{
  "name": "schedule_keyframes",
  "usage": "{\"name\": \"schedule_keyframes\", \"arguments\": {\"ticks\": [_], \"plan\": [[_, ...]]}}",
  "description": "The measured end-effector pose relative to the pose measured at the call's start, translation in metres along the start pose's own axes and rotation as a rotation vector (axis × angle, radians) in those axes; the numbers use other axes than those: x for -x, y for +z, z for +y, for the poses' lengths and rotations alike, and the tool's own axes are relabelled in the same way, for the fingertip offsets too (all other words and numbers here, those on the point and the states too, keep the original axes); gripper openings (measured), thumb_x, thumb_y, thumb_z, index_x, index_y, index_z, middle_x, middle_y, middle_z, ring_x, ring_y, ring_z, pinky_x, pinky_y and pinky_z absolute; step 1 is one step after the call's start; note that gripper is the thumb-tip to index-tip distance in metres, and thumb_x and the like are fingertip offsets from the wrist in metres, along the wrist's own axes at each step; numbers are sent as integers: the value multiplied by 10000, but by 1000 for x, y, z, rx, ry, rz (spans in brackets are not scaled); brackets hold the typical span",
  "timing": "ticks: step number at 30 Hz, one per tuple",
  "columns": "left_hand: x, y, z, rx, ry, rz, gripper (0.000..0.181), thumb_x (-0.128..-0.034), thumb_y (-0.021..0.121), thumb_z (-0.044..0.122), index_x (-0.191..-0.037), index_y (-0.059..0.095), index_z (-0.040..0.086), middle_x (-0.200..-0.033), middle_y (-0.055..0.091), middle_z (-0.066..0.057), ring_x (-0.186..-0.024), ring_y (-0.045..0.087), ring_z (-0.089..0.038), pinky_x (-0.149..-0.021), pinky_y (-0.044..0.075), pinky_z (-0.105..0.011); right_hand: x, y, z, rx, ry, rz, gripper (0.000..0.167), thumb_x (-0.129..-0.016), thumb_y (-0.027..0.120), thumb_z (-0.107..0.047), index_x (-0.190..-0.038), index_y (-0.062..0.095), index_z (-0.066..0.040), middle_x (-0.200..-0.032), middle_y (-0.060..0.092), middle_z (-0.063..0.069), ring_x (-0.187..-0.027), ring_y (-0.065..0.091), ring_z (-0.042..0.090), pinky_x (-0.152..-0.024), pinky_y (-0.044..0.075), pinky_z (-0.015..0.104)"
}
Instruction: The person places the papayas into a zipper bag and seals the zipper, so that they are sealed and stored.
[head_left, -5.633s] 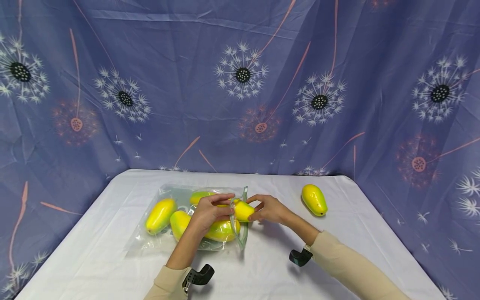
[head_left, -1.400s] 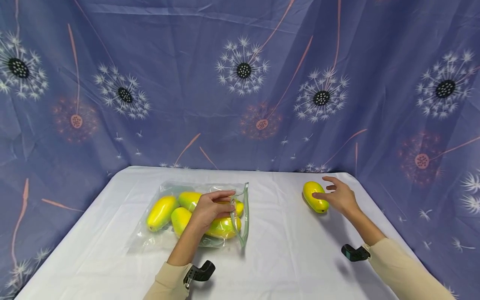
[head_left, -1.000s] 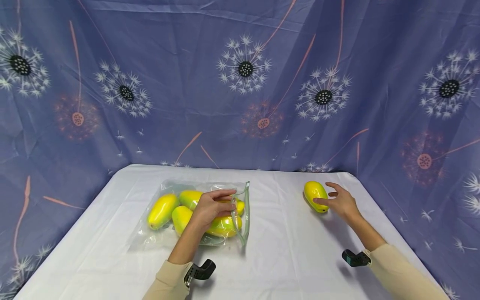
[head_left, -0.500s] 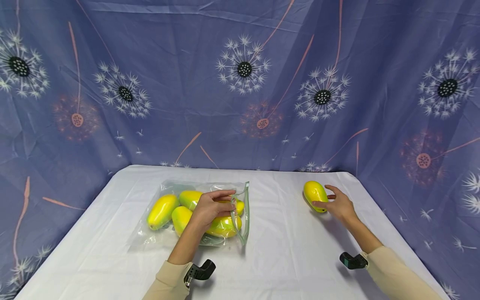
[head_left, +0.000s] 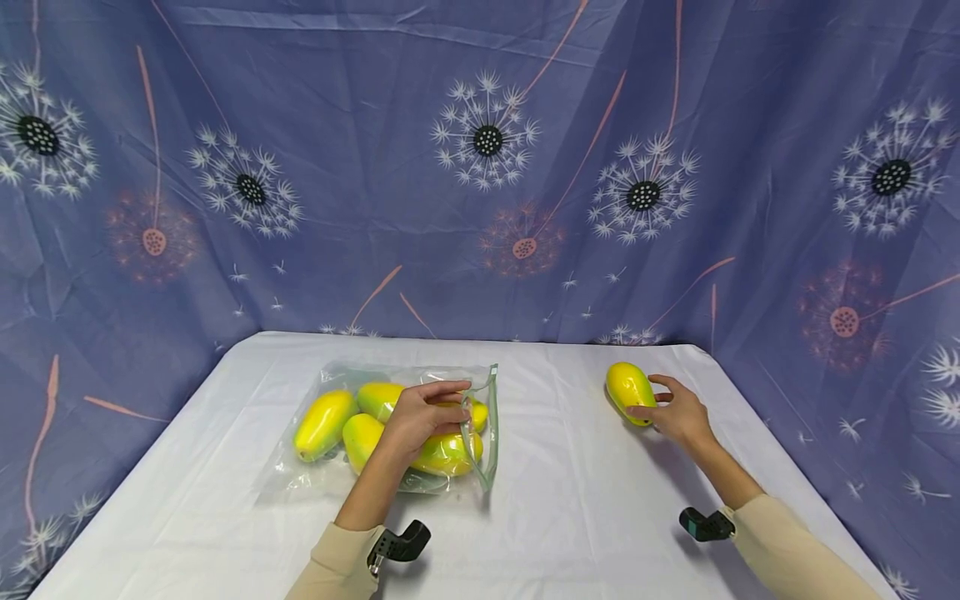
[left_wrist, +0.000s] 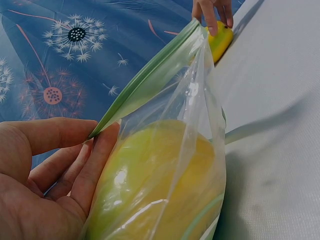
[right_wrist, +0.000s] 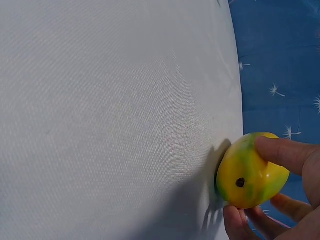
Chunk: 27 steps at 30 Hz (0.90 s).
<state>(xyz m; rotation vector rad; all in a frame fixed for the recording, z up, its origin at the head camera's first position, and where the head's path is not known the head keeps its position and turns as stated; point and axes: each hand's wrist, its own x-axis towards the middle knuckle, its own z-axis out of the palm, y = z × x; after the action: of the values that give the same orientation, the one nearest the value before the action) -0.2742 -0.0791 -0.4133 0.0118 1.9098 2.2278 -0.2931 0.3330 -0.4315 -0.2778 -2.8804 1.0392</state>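
Observation:
My left hand (head_left: 420, 423) pinches the upper edge of the mouth of a clear zip bag (head_left: 492, 437), lying on the left half of the table. In the left wrist view, thumb and fingers hold the bag's green-tinted rim (left_wrist: 145, 80) lifted over a yellow-green mango (left_wrist: 155, 175) inside. Several mangoes (head_left: 324, 427) lie in the bag, some partly behind the hand. Far right, my right hand (head_left: 681, 412) grips another mango (head_left: 627, 387) that rests on the cloth. The right wrist view shows the thumb on one side of this mango (right_wrist: 250, 175) and fingers on the other.
A white cloth (head_left: 555, 500) covers the table. Behind and at both sides hangs a blue curtain (head_left: 360, 167) with a dandelion print. Black camera mounts (head_left: 405, 542) sit at both wrists, below the beige sleeves (head_left: 787, 542).
Earlier the right hand was at the bag's mouth with a mango, now inside the bag. It has since moved right and closed round the lone mango. The left hand has stayed on the bag.

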Motion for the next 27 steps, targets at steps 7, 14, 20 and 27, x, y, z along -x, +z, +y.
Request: {"name": "schedule_keyframes", "arguments": {"ticks": [7,14,20,27], "plan": [[0,-1,-1,2,-1,-5,474,-836,744,-87,-1298,676,-6,-1121,639,-134,-814,706,-165,-753,641,-328,-1,1,1,11,-2,16,830,-824,816,-368,-1491,450,-39,-1319,588,343,-1103,620,455,-735,571,351],[0,0,-1,7,-4,4,454,-832,747,-89,-1272,698,8,-1106,649,-130,-799,707,-166,-744,642,-327,0,2,-1,-49,15,10,816,-825,822,-305,-1486,446,-11,-1316,571,371,-967,701,370,-704,620,339],[0,0,0,8,-7,10,431,-832,749,-87,-1245,721,31,-1110,651,-132,-799,708,-168,-753,642,-335,2,2,-7,-136,16,-28,815,-834,825,-242,-1499,423,5,-1329,541,399,-796,756,280,-717,642,384],[0,0,0,0,-2,7,439,-836,748,-82,-1263,704,8,-1122,651,-143,-800,709,-172,-760,643,-343,5,3,-21,-185,-4,-112,817,-845,823,-239,-1509,413,5,-1331,535,384,-859,737,256,-755,644,390]]}}
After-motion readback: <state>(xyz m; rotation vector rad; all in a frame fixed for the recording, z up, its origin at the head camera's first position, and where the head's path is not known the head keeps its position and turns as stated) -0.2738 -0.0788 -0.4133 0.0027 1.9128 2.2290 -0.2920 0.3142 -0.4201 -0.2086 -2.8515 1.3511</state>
